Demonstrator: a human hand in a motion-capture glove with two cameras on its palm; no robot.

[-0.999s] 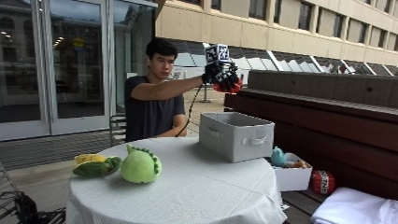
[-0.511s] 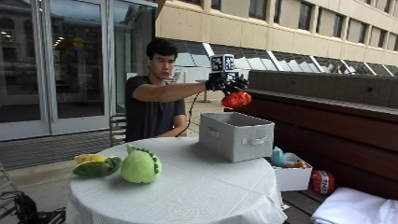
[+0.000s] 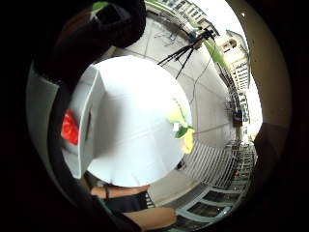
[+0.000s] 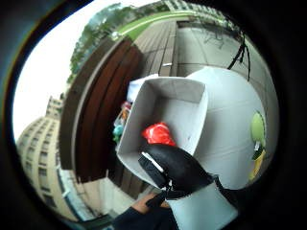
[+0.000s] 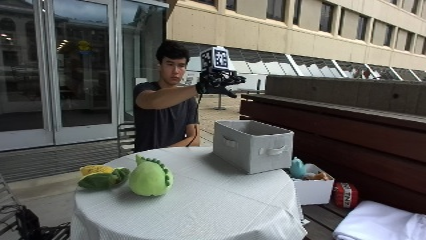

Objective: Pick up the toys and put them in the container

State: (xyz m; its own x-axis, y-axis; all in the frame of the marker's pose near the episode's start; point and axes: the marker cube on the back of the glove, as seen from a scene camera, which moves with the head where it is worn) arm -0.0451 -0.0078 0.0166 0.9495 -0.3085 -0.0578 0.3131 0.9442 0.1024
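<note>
My gloved right hand (image 5: 218, 82) hovers high above the grey fabric container (image 5: 253, 145) at the far right of the round table (image 5: 200, 210), fingers spread and holding nothing. A red toy (image 4: 158, 134) lies inside the container (image 4: 165, 120), also visible as a red toy (image 3: 70, 128) in the little finger side view. A green dinosaur plush (image 5: 150, 177) stands at the table's left. Beside it lies a yellow and dark green plush (image 5: 100, 176). One black-gloved finger (image 4: 175, 167) shows over the container's rim.
A dark wooden bench (image 5: 346, 135) runs behind the table. On the ground to the right stands a white box (image 5: 313, 187) with small toys, a red ball (image 5: 345, 194) and a white cloth (image 5: 383, 227). A tripod (image 3: 188, 48) stands on the pavement.
The red toy has left my hand and dropped into the container. My hand stays raised above the box with its fingers now spread.
</note>
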